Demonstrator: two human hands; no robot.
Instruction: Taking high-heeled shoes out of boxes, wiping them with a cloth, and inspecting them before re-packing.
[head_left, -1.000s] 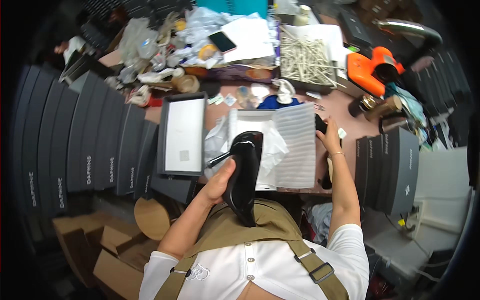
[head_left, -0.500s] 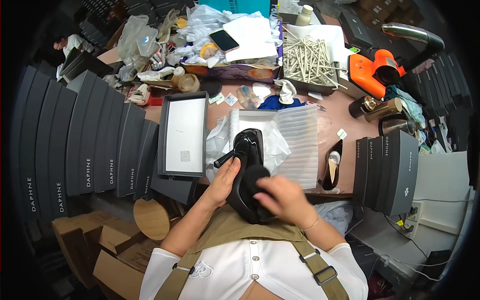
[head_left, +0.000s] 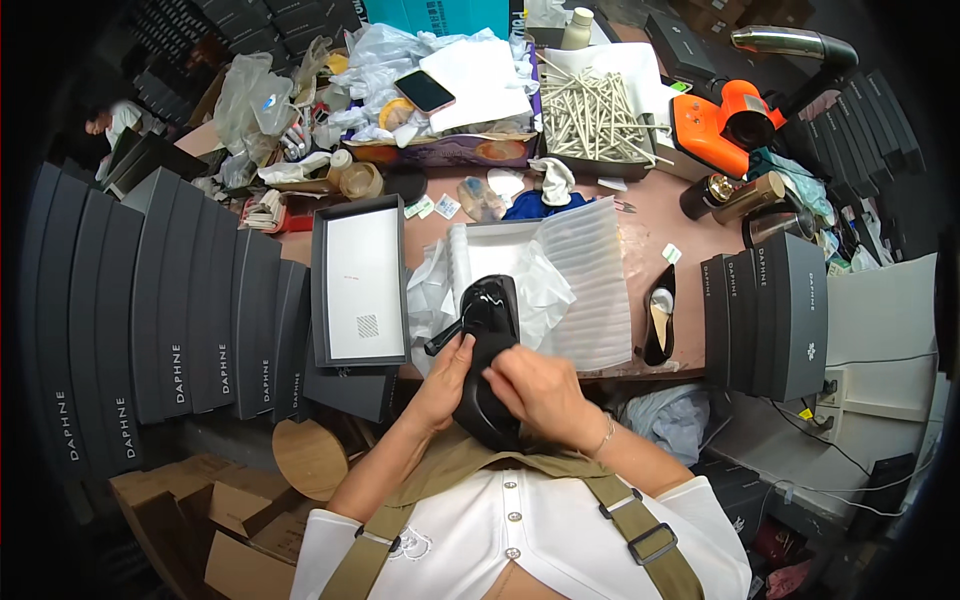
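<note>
Close in front of my body, a black glossy high-heeled shoe is held with its heel pointing left and its toe end toward me. My left hand is closed round it just below the heel. My right hand is closed on a soft black pad, pressed against the shoe. Black on black makes the pad's edges hard to tell. Beyond the shoe lies an open shoebox with white tissue paper. To the right, a matching black shoe rests on the table with white stuffing inside.
A grey box lid lies left of the tissue. Grey shoeboxes stand in rows at left and right. Behind are a box of white sticks, an orange hot-air blower and a phone. Another person is far left.
My right hand and the pad have moved slightly left and up along the shoe. The shoe has dropped a little lower in view. The whole view has shifted slightly.
</note>
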